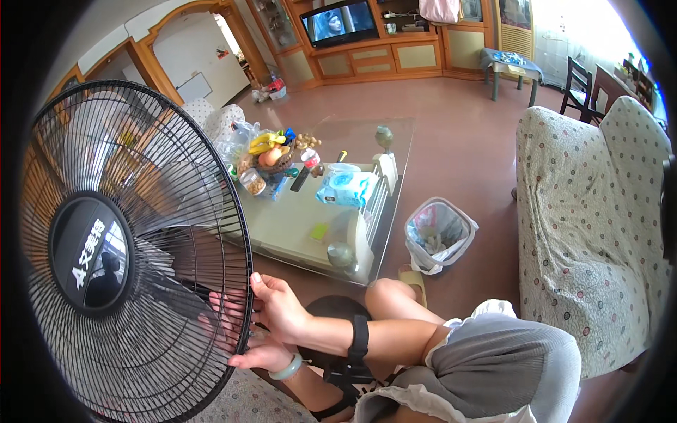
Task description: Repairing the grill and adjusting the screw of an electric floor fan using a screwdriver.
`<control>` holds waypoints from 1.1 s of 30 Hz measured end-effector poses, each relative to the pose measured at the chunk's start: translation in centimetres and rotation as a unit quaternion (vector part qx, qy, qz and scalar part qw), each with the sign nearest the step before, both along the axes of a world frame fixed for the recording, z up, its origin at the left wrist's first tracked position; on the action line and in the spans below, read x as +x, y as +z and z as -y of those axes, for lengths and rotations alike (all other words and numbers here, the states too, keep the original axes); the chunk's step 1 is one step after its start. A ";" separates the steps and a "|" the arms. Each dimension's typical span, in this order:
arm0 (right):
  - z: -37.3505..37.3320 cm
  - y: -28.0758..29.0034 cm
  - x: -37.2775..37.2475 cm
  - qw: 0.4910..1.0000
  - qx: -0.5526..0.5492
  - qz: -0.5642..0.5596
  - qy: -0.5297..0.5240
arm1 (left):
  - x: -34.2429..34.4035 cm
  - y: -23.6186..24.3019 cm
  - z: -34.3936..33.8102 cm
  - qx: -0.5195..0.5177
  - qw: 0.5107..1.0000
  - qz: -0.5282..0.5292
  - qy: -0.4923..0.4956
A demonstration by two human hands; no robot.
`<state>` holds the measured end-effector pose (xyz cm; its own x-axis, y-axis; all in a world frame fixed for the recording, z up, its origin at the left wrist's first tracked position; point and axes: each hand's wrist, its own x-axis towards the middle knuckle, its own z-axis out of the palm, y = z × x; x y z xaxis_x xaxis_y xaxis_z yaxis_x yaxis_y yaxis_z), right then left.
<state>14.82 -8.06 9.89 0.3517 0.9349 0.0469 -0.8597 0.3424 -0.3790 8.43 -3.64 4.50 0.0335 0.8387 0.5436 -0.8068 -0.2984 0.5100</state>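
Note:
A large black electric fan [92, 254] fills the left side, its round wire guard [240, 233] facing me and a glossy dark hub in the middle. My right hand [283, 309], with a black band on the wrist, grips the guard's right rim, its thumb on the edge. Just below it, my left hand [259, 354], wearing a pale green bangle, is at the same rim with its thumb on the edge. Fingers show through the wires behind the guard; which hand each belongs to is partly hidden.
A glass coffee table [289, 240] bears a fruit basket [275, 161], a nut jar [252, 182], a remote [300, 179] and a blue wipes pack [347, 187]. A lined waste bin [441, 236] stands beside it. A covered sofa [585, 247] is on the right; a television [340, 24] is on.

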 end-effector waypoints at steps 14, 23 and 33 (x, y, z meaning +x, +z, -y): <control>1.7 1.2 1.8 0.996 0.070 0.017 0.051 | -0.7 1.6 1.4 0.064 0.990 -0.099 0.072; 0.8 0.9 0.3 0.998 0.051 0.027 -0.025 | -1.5 0.5 0.6 0.050 0.993 -0.085 0.061; 1.4 1.5 1.1 1.000 0.016 0.021 -0.009 | -0.9 1.0 1.3 0.101 0.984 -0.126 0.073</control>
